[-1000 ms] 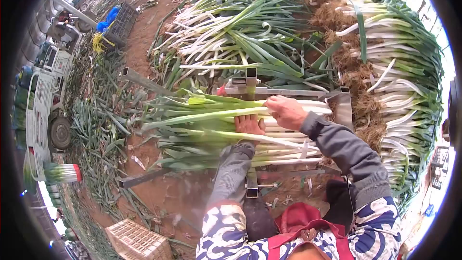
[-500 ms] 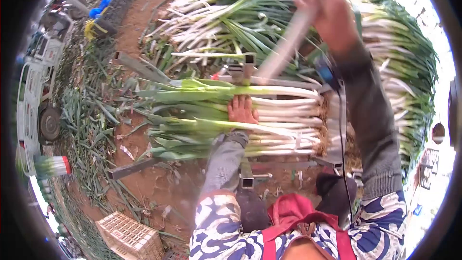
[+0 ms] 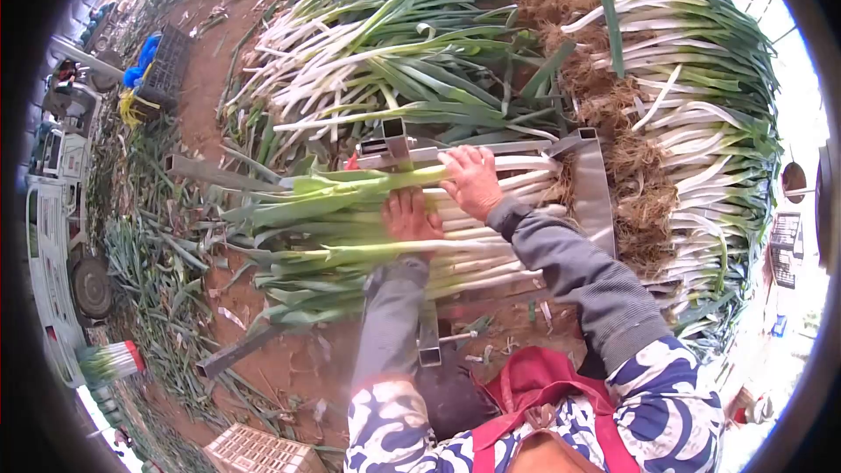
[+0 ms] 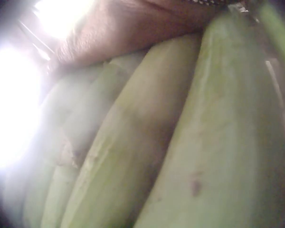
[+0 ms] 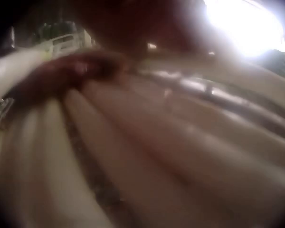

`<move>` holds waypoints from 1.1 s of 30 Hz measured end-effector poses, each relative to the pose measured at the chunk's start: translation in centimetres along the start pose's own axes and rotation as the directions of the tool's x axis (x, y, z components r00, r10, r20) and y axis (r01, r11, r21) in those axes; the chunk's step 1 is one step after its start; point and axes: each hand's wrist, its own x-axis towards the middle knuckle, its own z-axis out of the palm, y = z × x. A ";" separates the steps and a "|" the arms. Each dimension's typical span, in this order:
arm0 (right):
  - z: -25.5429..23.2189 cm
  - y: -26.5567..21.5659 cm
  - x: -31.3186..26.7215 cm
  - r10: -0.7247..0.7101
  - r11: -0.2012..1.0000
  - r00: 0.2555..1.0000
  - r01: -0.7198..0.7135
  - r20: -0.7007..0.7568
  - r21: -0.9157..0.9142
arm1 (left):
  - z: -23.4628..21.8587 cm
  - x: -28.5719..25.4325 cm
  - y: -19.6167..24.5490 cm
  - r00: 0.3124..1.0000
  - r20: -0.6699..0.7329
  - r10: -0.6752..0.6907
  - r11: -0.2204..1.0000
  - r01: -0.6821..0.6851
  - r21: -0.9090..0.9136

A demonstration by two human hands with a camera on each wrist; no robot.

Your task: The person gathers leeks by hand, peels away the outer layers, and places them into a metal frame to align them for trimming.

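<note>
A row of leeks [image 3: 499,250] lies side by side across a metal frame [image 3: 597,188] in the head view, green leaves to the left, white stalks and roots to the right. My left hand [image 3: 410,217] rests on them where green turns white, under a leek crossing its wrist. In the left wrist view, its skin [image 4: 128,31] lies against pale green stalks. Just right of it, my right hand [image 3: 473,182] holds the leek [image 3: 399,180] on the far side of the row, fingers bent over it. The right wrist view is blurred, with a digit [image 5: 80,71] across white stalks.
A loose heap of leeks [image 3: 350,61] lies beyond the frame. To the right stretches a long row of leeks [image 3: 701,140], roots [image 3: 644,193] facing me. A plastic crate [image 3: 263,451] stands at the lower left; a dark crate [image 3: 166,70] and a vehicle [image 3: 53,236] are farther left.
Half a second ago my right hand was raised at the upper right with a blurred pale stalk; now it is down on the row's far side. My left hand has stayed on the leeks.
</note>
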 end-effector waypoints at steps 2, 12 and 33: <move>2.7 0.4 -0.1 0.056 0.995 0.993 -0.064 0.102 0.079 | 0.2 -0.1 -0.2 1.000 -0.010 0.012 0.999 -0.011 0.046; 3.4 0.4 -0.2 0.079 0.988 0.996 -0.075 -0.029 0.132 | 0.7 0.0 -0.4 0.999 0.042 -0.012 1.000 0.011 0.027; 3.4 2.0 -0.8 0.205 0.969 0.855 -0.245 0.476 0.023 | 0.3 -0.6 -1.5 0.994 -0.085 0.064 0.997 -0.061 0.042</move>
